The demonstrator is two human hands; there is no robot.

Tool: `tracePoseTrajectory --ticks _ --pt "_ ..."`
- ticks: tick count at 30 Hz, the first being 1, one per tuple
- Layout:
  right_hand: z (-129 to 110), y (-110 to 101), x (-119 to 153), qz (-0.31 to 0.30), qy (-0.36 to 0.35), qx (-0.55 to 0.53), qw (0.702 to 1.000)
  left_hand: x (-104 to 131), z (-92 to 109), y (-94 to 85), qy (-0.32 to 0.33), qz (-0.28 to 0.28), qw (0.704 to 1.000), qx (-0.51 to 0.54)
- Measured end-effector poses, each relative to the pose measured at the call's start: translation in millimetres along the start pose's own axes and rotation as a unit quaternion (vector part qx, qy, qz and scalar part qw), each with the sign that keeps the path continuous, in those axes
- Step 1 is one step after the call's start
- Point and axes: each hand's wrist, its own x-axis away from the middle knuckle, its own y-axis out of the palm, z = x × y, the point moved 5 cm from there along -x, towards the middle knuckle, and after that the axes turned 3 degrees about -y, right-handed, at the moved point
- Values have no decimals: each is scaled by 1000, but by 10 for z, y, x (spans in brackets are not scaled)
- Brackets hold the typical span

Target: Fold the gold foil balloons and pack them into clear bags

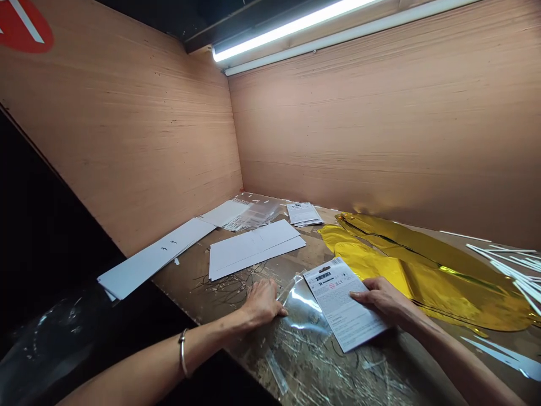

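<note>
In the head view, a white printed backing card (343, 307) with a hang hole is gripped along its right edge by my right hand (380, 301), the thumb on top. Under and beside the card lies a clear plastic bag (302, 301), shiny and wrinkled. My left hand (262, 301) rests low on the table with curled fingers, its thumb at the bag's left edge, and seems to pinch it; the fingertips are partly hidden. Thin dark strings (230, 281) lie tangled just behind that hand.
White card sheets (256, 248) lie behind my hands, with longer white sheets (160, 256) overhanging the left edge. Printed cards (303, 213) are stacked at the back. Gold foil balloons (406, 270) and white sticks (513, 265) lie right. Wooden panels (380, 124) wall the table.
</note>
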Motion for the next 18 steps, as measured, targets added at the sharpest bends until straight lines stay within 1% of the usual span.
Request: tracePoseTrajectory --ticks 2,4,5,6,7,8,9,10,11,12,13,14,16,18 --pt "-16 -14 21 -2 1 -19 1000 -26 33 13 -15 -18 999 27" --pt "-47 -85 87 3 1 -50 999 -39 91 -5 -20 -30 998 57" --pt "-67 -141 140 10 0 -68 998 -41 120 -6 -28 -42 993 107" --pt "-84 -202 206 18 0 -86 996 -41 147 5 -42 -59 981 180" --pt "-99 -258 282 22 1 -103 994 -41 172 28 -59 -75 958 270" --pt "-108 -300 364 21 2 -119 993 -43 190 61 -81 -83 923 366" --pt "-109 -320 448 13 5 -134 991 -49 198 101 -103 -79 882 452" --pt "-103 -315 528 -3 8 -147 989 -58 196 145 -123 -65 846 514" --pt "-88 -285 601 -22 13 -155 988 -69 186 190 -137 -47 825 546" --pt "-64 -236 662 -42 18 -157 987 -79 174 238 -147 -34 812 564" --pt "-32 -176 707 -60 23 -153 986 -88 163 287 -152 -30 805 572" --pt "7 -112 735 -72 28 -143 987 -94 155 334 -153 -38 803 574" --pt "96 -7 738 -78 38 -108 990 -90 143 412 -152 -75 804 570" --pt "173 49 690 -67 40 -77 994 -65 125 459 -156 -125 805 559"
